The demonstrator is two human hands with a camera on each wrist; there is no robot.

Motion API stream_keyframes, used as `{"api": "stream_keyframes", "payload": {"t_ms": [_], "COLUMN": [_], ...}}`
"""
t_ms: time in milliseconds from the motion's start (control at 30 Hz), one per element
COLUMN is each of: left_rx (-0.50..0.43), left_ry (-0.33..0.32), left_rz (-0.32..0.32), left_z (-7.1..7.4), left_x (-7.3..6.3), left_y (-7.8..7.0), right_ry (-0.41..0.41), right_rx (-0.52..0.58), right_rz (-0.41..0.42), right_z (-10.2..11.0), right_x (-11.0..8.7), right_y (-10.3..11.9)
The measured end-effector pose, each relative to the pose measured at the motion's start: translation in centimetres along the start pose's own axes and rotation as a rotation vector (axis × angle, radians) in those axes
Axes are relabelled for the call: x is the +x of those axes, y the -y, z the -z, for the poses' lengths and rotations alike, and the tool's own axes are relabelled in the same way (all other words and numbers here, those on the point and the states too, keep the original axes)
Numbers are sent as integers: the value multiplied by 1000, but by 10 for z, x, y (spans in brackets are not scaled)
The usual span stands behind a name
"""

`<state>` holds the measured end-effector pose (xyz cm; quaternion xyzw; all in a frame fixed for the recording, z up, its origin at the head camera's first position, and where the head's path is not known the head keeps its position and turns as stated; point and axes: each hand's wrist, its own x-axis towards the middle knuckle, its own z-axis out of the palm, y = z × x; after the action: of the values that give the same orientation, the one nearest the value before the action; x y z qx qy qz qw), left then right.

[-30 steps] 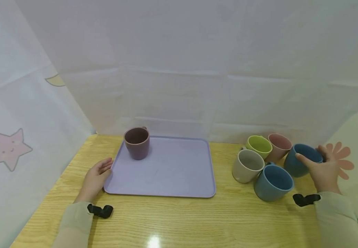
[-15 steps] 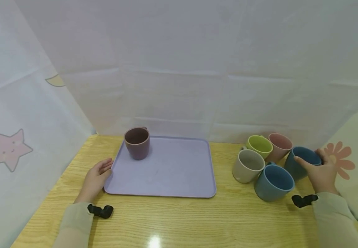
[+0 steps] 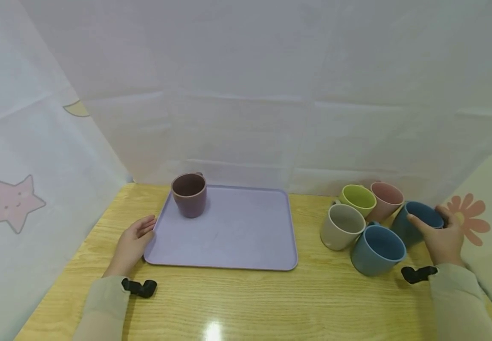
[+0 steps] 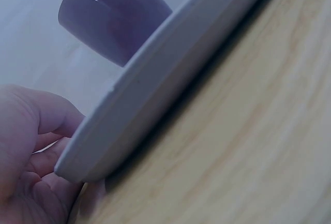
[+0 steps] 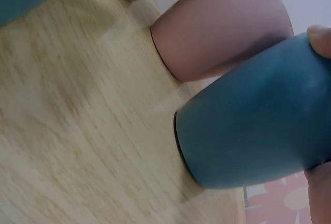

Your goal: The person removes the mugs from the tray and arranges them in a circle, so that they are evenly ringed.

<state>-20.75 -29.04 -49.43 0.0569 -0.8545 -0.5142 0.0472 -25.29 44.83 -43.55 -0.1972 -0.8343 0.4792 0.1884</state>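
Observation:
At the right in the head view, my right hand [image 3: 445,239] grips a dark blue mug [image 3: 410,226] by its rim, thumb on the near side and fingers on the far side. In the right wrist view this blue mug [image 5: 253,120] stands upright on the table, close beside a pink mug [image 5: 222,30]. My left hand [image 3: 132,244] rests at the left edge of a lilac tray [image 3: 229,237], fingers relaxed. The left wrist view has its fingers [image 4: 54,113] touching the tray's corner [image 4: 103,138]. A purple mug [image 3: 189,199] stands on the tray's far left.
Next to the held mug are a lighter blue mug [image 3: 374,255], a cream mug [image 3: 337,232] and a lime green mug [image 3: 359,199], closely grouped. A white cloth [image 3: 246,118] hangs behind the wooden table [image 3: 246,303]. A flower-patterned cloth [image 3: 474,220] hangs at the right.
My right hand has lowered the dark blue mug slightly and brought it a little nearer to me. The left hand, the tray and the other mugs stay in place.

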Motion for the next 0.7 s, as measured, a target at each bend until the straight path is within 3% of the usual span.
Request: {"api": "stream_keyframes", "payload": {"t_ms": [367,567,700], "left_rx": [1,-8,-11], "left_ry": [-5,4,-4], "left_rz": [-7,-2,7], "left_z": [2,1,1], "left_x": [1,0,1], "left_y": [-1,0,1], "right_ry": [55,107,50], "right_rx": [-24,-51,-20], "right_rz": [25,98,65], "right_z": [0,2,5], "right_x": [1,-2,-6], "right_y": [-5,-5,4]}}
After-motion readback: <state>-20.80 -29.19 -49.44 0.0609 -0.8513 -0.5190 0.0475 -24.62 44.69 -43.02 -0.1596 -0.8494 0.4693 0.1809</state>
